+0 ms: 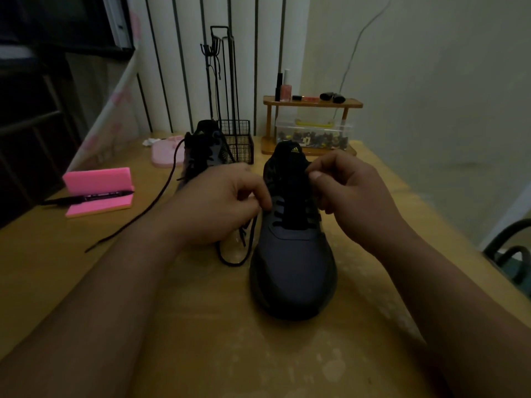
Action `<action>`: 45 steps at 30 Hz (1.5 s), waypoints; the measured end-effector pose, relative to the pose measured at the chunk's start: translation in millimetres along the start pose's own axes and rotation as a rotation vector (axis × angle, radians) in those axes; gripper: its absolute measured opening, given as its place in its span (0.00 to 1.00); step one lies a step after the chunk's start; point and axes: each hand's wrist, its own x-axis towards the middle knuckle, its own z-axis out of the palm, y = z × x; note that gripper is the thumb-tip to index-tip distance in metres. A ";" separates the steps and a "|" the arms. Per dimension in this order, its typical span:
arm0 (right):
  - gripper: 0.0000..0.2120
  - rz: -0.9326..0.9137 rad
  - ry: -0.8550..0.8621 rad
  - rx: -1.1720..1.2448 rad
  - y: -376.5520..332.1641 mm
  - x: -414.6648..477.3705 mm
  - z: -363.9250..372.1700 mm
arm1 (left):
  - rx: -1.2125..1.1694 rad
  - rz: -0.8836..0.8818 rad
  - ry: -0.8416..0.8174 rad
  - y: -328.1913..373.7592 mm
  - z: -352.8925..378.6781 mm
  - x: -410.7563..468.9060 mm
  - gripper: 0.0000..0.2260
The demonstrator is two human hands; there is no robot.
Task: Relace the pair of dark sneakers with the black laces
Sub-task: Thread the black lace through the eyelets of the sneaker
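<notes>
A dark sneaker [291, 262] stands in the middle of the table, toe toward me, with black lace crossing its lower eyelets. My left hand [221, 205] sits at its left side, fingers curled at the eyelets, and a black lace [232, 255] loops down from under it onto the table. My right hand [353, 193] is at the shoe's right side, thumb and forefinger pinching the lace near the top eyelets. The second dark sneaker [202, 150] stands further back on the left, with a long black lace [149, 208] trailing from it across the table.
On the left a pink foam block [97, 179] holds a black marker [86, 198]. A black wire basket [238, 142] stands behind the second shoe. Back right is a wooden shelf [313, 103] with small bottles over a clear box. A chair [514, 254] is beyond the table's right edge.
</notes>
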 end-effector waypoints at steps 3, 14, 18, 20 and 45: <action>0.06 0.006 -0.013 -0.014 0.6 -0.8 0.9 | 0.044 -0.075 0.029 -1.9 -1.4 0.0 0.07; 0.06 0.006 -0.066 -0.054 -8.3 -5.9 4.4 | -0.346 -0.208 0.009 2.1 -0.3 1.8 0.07; 0.19 0.007 -0.252 -0.025 -26.9 -13.2 4.7 | -0.930 -0.288 -0.058 7.8 -0.9 4.6 0.09; 0.23 0.007 -0.366 -0.076 -34.0 -16.2 7.7 | -1.061 -0.278 -0.111 10.0 4.4 5.9 0.08; 0.12 0.248 -0.236 0.250 -28.6 -9.1 6.6 | -0.371 0.024 0.319 22.3 26.9 3.5 0.13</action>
